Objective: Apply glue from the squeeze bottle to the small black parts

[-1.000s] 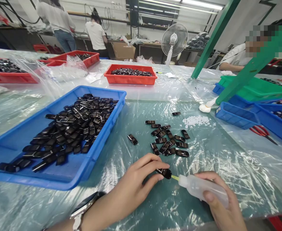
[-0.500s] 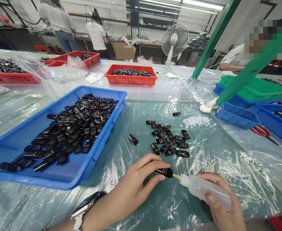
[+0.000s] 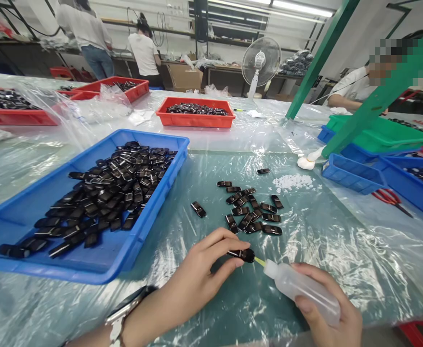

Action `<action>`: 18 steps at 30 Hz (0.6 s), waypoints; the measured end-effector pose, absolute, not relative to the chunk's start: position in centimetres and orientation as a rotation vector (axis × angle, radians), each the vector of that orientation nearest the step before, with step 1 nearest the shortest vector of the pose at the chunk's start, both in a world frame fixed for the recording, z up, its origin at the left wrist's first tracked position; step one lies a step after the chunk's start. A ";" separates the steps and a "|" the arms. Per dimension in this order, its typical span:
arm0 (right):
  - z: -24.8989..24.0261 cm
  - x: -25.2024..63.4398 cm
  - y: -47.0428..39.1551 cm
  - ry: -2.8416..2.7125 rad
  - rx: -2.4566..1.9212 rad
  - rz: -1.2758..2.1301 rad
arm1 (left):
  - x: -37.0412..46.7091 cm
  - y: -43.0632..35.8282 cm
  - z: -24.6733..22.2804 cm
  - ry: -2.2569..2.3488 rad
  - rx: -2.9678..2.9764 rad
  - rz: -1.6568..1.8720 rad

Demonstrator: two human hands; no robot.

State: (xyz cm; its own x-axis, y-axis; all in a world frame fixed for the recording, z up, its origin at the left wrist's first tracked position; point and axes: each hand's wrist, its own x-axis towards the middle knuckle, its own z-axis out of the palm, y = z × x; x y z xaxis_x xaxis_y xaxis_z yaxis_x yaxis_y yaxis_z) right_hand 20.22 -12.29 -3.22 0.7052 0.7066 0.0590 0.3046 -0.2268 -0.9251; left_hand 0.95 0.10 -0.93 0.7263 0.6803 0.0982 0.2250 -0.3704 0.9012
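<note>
Between thumb and fingers, my left hand [image 3: 206,267] pinches a small glossy black plastic piece [image 3: 245,255] with rounded ends and a light line across it. My right hand [image 3: 332,308] is wrapped around a translucent squeeze bottle [image 3: 305,288], tilted to the left. Its thin yellow-green nozzle [image 3: 259,261] points at the right end of the held piece; whether it touches I cannot tell. Just beyond my hands, several similar black pieces [image 3: 252,212] lie loose on the plastic-covered table [image 3: 182,289]. Small white bits [image 3: 293,182] are heaped behind them.
A blue tray [image 3: 125,260] piled with black pieces stands at the left. Red trays [image 3: 197,120] are farther back. A green post [image 3: 374,106], a blue bin [image 3: 354,174], a green tray [image 3: 385,135] and red-handled pliers [image 3: 388,196] are at right. Other people work behind.
Both hands have shifted slightly left with the black piece and the bottle still held. The nozzle stays close to the piece's right end.
</note>
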 end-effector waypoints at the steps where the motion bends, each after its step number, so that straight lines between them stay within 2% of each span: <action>1: -3.0 20.4 -12.1 -0.807 -1.780 0.509 | 0.9 0.1 -0.9 0.691 1.938 0.576; 5: -2.4 20.9 -11.4 -0.812 -1.691 0.654 | 0.9 0.2 -0.8 0.661 1.968 0.591; 18: -1.8 21.3 -11.0 -0.836 -1.622 0.781 | 0.6 0.6 -0.6 0.608 2.060 0.564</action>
State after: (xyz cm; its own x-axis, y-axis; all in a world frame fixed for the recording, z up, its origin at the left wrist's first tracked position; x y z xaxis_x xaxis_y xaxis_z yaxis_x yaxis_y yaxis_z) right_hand 21.28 -11.00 -1.79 0.5345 0.8427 -0.0652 0.1222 -0.1534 -0.9806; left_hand 0.55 0.59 -0.64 0.7761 0.6098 0.1604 0.2052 -0.4847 0.8503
